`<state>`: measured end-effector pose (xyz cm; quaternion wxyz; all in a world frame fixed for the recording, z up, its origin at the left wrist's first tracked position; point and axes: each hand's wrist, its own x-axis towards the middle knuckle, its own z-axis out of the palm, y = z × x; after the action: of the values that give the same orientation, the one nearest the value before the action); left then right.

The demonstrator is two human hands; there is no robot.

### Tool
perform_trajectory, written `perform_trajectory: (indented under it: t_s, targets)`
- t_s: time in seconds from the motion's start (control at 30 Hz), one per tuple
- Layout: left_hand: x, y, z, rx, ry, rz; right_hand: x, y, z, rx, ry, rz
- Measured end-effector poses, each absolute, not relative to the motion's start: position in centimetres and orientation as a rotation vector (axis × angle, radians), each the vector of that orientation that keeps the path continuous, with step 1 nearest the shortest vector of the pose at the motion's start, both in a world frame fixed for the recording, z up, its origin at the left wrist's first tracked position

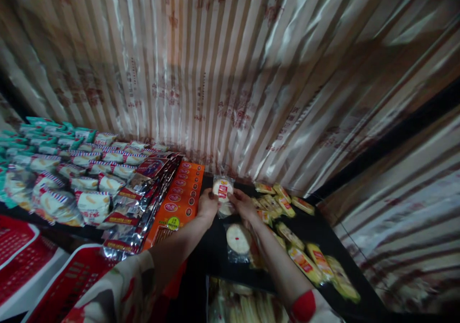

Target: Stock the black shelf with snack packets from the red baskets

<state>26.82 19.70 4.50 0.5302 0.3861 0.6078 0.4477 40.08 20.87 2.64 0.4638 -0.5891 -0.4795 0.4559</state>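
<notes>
Between my two hands is a round, pale, flat cake in a clear wrapper point(222, 189) with a red and yellow label. My left hand point(208, 204) pinches its left edge, and my right hand point(244, 203) has its fingers at the right edge. Just below it, part of another wrapped round piece shows, partly covered. Closer to me, a second wrapped round cake point(238, 239) lies flat on the black tabletop point(212, 253), beside my right forearm. An open box point(247, 306) at the bottom holds more wrapped pale pieces, blurred.
Yellow wrapped snacks point(305, 265) lie scattered on the right. To the left stand an orange display carton point(183, 193), dark shiny packets point(134, 208) and rows of white packets point(93, 205). Red-and-white baskets point(72, 275) sit at lower left. A striped plastic curtain point(215, 74) hangs behind.
</notes>
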Motion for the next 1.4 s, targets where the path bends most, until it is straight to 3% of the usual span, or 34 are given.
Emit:
perform_trajectory:
  t_s: [0.17, 0.4, 1.0, 1.4]
  targets:
    - [26.6, 21.1, 5.1, 1.413, 1.718, 0.978, 39.9, 25.7, 1.6, -1.563, -1.236, 0.854]
    - [26.5, 22.6, 4.8, 1.897, 1.692, 0.702, 38.2, 30.1, 0.6, -1.870, -1.524, 0.485]
    - [25.9, 25.8, 2.9, 2.140, 1.691, 0.467, 36.2, 31.2, 0.4, -2.144, -1.633, 0.326]
    - [25.3, 26.2, 2.5, 2.190, 1.676, 0.472, 38.1, 27.6, 2.2, -1.957, -1.891, 0.163]
